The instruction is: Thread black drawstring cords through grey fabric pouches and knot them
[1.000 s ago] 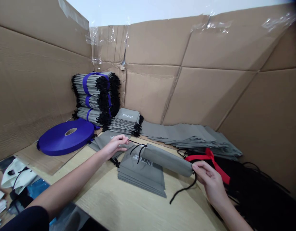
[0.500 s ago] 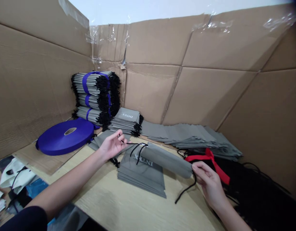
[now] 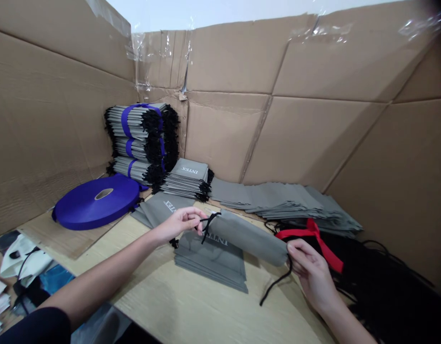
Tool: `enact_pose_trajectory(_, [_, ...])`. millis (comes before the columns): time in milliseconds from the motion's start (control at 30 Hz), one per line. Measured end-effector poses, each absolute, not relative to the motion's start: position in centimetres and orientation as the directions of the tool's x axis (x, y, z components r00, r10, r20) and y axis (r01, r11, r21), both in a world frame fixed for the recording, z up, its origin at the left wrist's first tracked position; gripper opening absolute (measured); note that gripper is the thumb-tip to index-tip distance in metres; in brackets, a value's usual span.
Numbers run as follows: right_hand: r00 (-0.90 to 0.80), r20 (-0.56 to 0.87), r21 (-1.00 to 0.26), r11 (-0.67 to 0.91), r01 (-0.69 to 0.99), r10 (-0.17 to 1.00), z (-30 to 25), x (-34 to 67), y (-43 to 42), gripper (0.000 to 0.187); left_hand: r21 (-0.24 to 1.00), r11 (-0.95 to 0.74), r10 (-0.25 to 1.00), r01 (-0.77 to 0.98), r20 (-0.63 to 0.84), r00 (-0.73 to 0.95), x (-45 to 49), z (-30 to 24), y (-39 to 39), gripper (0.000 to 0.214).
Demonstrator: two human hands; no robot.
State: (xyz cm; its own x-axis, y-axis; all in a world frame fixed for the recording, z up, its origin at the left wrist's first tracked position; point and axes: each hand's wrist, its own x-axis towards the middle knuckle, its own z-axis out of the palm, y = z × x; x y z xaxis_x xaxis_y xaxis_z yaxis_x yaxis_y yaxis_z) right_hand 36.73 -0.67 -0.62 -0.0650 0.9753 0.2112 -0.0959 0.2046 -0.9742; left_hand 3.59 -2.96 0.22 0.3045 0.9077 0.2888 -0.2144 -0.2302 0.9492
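Observation:
A grey fabric drawstring bag [image 3: 254, 237] is stretched between my hands, tilted down to the right. My left hand [image 3: 183, 223] is closed at its left end, fingers pinching the black cord [image 3: 207, 228] that emerges there. My right hand [image 3: 309, 267] grips the bag's right corner between thumb and fingers. From that corner a loose cord end [image 3: 276, 285] hangs over the table. Beneath the held bag lies a small pile of grey bags [image 3: 211, 267] with white lettering, partly covered by it.
A purple ribbon roll [image 3: 80, 203] lies at left, before strapped bag bundles [image 3: 134, 143]. Beside them stands a stack of INTEX bags [image 3: 186, 179]. Flat grey pieces [image 3: 278, 198] line the cardboard wall [image 3: 227, 129]. A red strip [image 3: 326, 253] rests on black cords [image 3: 392, 296] at right.
My left hand has moved right and slightly down, close to the bag's end. The cord between hand and bag is shorter. My right hand stays nearly in place.

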Motion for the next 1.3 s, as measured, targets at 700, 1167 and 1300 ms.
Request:
enact_pose_trajectory(700, [-0.106, -0.048, -0.955, -0.076, -0.287, 0.993, -0.6, 35.6, -1.5, 0.031, 0.548, 0.089, 0.947, -0.832, 0.211, 0.24, 5.8, -0.7, -3.2, 0.005])
enact_pose_trajectory(1167, [-0.116, -0.037, -0.956, -0.069, -0.285, 0.993, -0.6, 35.6, -1.5, 0.029, 0.167, 0.289, 0.952, -0.943, 0.058, 0.302, 4.0, 1.4, -4.1, 0.03])
enact_pose_trajectory(1300, [-0.125, -0.034, -0.955, -0.069, -0.29, 0.992, -0.6, 35.6, -1.4, 0.029, 0.06, 0.252, 0.966, -0.966, 0.042, 0.255, 3.3, 1.6, -3.9, 0.035])
